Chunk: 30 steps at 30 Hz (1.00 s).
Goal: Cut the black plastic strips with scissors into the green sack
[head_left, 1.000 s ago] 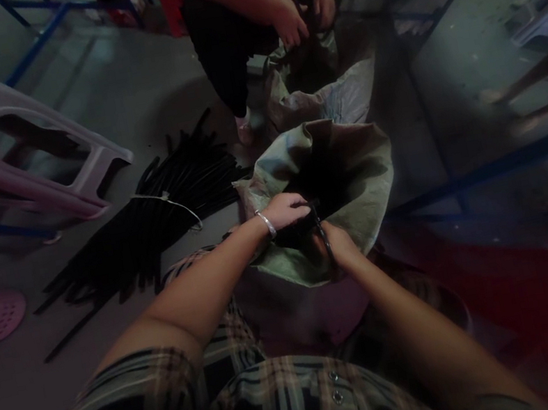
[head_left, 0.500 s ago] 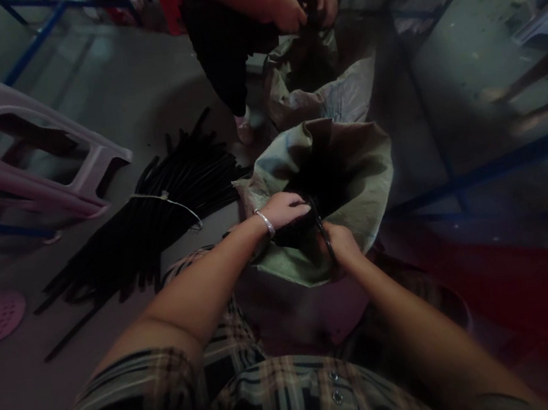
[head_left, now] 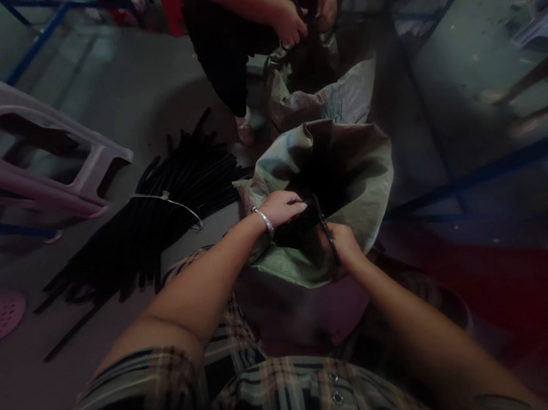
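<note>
My left hand (head_left: 282, 206), with a silver bangle on the wrist, is closed on a dark bunch of black strips (head_left: 295, 231) over the mouth of a green woven sack (head_left: 359, 179). My right hand (head_left: 343, 244) grips black scissors (head_left: 323, 224), their blades reaching up toward the bunch beside my left hand. The sack's inside is dark and its contents are hard to make out.
A bundle of long black strips (head_left: 149, 220) tied with a white cable tie lies on the floor at left. A pink plastic stool (head_left: 15, 151) lies tipped beyond it. Another person's hands (head_left: 304, 12) work over a second sack (head_left: 323, 94). Blue metal bars (head_left: 490, 167) cross at right.
My left hand has shifted slightly up and left on the bunch; my right hand with the scissors has hardly moved. The other person's hands have moved a little.
</note>
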Available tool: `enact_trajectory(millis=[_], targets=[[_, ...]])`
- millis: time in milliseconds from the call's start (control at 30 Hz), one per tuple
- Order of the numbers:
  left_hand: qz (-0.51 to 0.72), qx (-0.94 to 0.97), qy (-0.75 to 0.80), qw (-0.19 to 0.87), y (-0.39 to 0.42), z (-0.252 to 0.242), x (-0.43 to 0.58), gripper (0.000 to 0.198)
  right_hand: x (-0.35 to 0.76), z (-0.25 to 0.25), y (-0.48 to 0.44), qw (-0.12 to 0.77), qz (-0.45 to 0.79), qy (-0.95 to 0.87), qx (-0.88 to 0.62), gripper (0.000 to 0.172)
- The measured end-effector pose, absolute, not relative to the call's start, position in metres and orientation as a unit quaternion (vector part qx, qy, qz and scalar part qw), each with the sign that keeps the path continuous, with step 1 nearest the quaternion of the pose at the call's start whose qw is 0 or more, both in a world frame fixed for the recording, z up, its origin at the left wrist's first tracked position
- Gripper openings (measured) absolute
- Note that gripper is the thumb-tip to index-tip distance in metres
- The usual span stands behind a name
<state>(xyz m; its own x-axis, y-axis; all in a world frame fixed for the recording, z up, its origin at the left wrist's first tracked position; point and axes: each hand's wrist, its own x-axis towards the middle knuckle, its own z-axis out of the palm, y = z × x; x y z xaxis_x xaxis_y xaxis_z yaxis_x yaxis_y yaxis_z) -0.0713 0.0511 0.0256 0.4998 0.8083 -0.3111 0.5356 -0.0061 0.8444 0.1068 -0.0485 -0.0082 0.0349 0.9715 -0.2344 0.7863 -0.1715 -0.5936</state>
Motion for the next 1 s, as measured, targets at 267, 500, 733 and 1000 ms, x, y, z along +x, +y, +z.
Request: enact_trajectory(millis=[267, 500, 733, 1000], targets=[[0.162, 0.658, 0.506, 0.534, 0.050, 0.031, -0.068, 0.021, 0.107, -0.010, -0.047, 0.089, 0.298, -0.658, -0.686, 0.031], [0.138, 0.651, 0.497, 0.557, 0.047, 0.032, -0.064, 0.020, 0.102, -0.001, -0.049, 0.034, 0.278, -0.689, -0.669, 0.029], [0.111, 0.708, 0.466, 0.518, 0.042, 0.028, -0.062, 0.025, 0.102, -0.001, -0.050, 0.015, 0.266, -0.696, -0.667, 0.032], [0.095, 0.709, 0.486, 0.502, 0.043, 0.032, -0.064, 0.028, 0.101, 0.007, -0.049, -0.007, 0.247, -0.690, -0.681, 0.033]])
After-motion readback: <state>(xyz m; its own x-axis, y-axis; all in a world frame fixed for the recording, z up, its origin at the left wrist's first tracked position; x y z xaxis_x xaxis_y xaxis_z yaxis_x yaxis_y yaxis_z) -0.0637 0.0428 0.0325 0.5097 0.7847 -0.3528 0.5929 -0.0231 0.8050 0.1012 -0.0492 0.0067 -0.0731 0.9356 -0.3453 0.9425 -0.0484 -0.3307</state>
